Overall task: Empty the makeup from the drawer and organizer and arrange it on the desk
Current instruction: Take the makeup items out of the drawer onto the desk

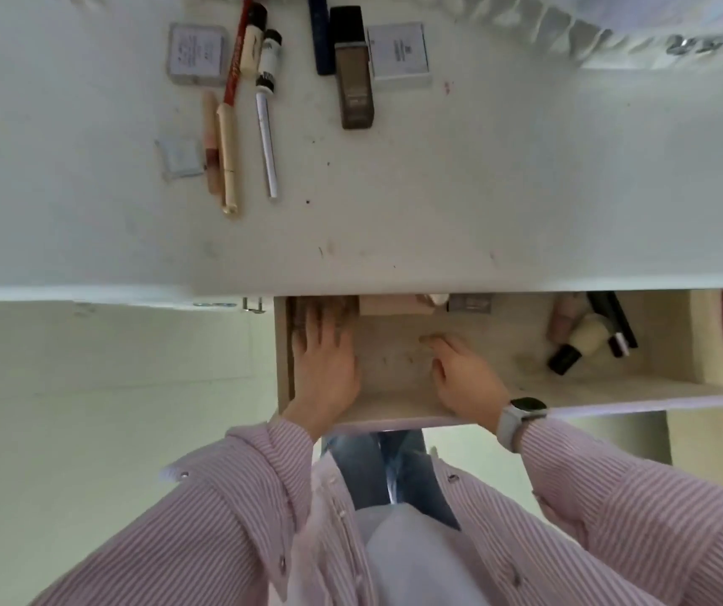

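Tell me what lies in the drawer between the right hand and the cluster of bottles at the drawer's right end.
In the head view, only bare drawer floor separates the right hand from the bottles; nothing lies on that stretch.

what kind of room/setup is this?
Likely a bedroom vanity or dressing desk: makeup tubes and compacts laid out on a white desk, and an open drawer holding more bottles.

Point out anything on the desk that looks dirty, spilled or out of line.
The desk carries scattered dark specks and smudges, plus a small reddish mark beside the right-hand compact. The makeup itself lies in rough rows; nothing looks spilled or broken.
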